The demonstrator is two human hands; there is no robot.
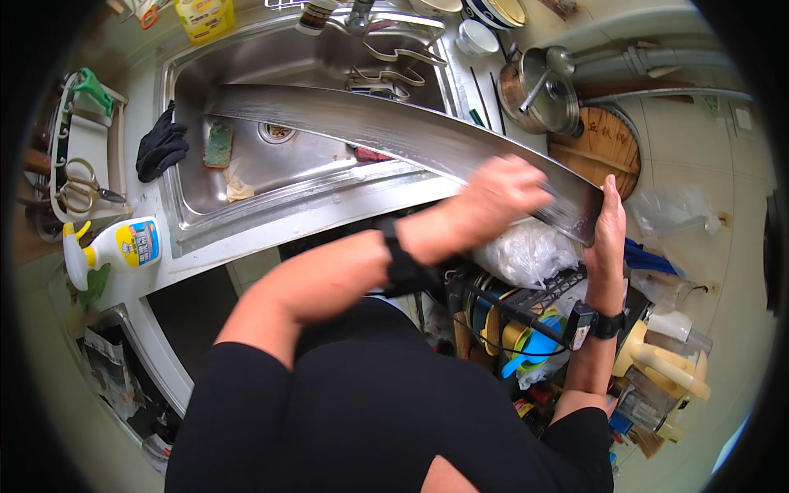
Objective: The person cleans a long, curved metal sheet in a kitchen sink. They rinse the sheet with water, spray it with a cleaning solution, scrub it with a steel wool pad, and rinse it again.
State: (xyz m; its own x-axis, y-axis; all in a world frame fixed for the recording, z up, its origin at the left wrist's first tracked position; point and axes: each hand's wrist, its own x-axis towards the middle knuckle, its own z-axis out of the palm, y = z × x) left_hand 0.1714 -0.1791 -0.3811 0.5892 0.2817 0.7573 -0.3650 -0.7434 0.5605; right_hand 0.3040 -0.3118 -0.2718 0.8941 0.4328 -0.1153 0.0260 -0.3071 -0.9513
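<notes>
A long stainless-steel panel (370, 126), wet and streaked, slants across the sink (203, 206) and out over the counter's front edge. My right hand (604, 222) supports its near right end, the palm against the short edge and the fingers pointing up. Over the panel's face near that end is my left hand (505, 191), blurred by motion, with the fingers curled. Whether it holds anything is hidden by the blur. In the sink basin lie a green scouring sponge (218, 145) and a crumpled pale scrap (238, 182), beside the drain (277, 132).
A black cloth (161, 145) hangs over the sink's left rim, near a spray bottle (126, 246) and scissors (84, 186). Pots (536, 92), bowls (477, 38) and a wooden lid (595, 148) stand at the right. Below the panel's right end is a crowded rack (518, 314).
</notes>
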